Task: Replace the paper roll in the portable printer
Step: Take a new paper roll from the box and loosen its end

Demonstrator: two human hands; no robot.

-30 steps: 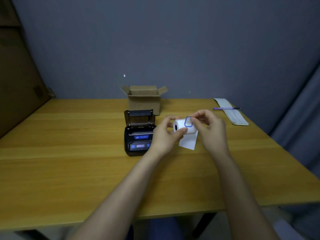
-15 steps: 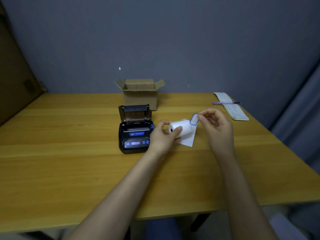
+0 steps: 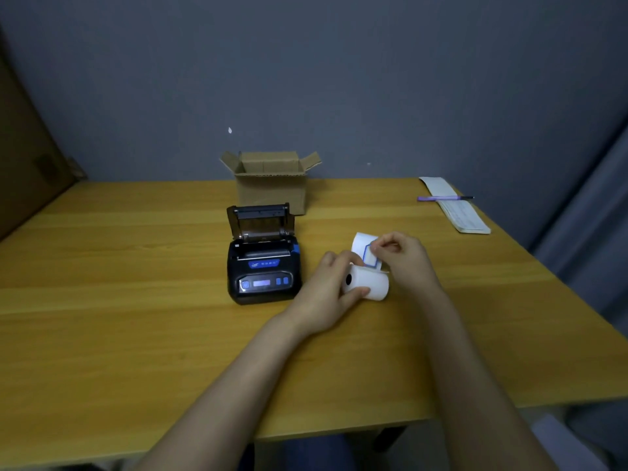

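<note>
A black portable printer (image 3: 264,270) sits on the wooden table (image 3: 136,334) with its lid standing open at the back. Just right of it my left hand (image 3: 328,294) grips a white paper roll (image 3: 368,285) by its near end, the dark core hole facing me. The roll's loose end (image 3: 362,242) curls up behind it. My right hand (image 3: 404,258) pinches a blue-edged sticker (image 3: 370,255) at that loose end, above the roll.
An open cardboard box (image 3: 272,185) stands behind the printer. A long paper strip (image 3: 457,212) with a purple pen (image 3: 443,198) across it lies at the far right corner. A brown board (image 3: 23,164) leans at the left; the table's right edge is close.
The roll has come down toward the table and nearer me. The loose paper end now rises behind the roll instead of hanging below it. My right hand has lifted the sticker further off.
</note>
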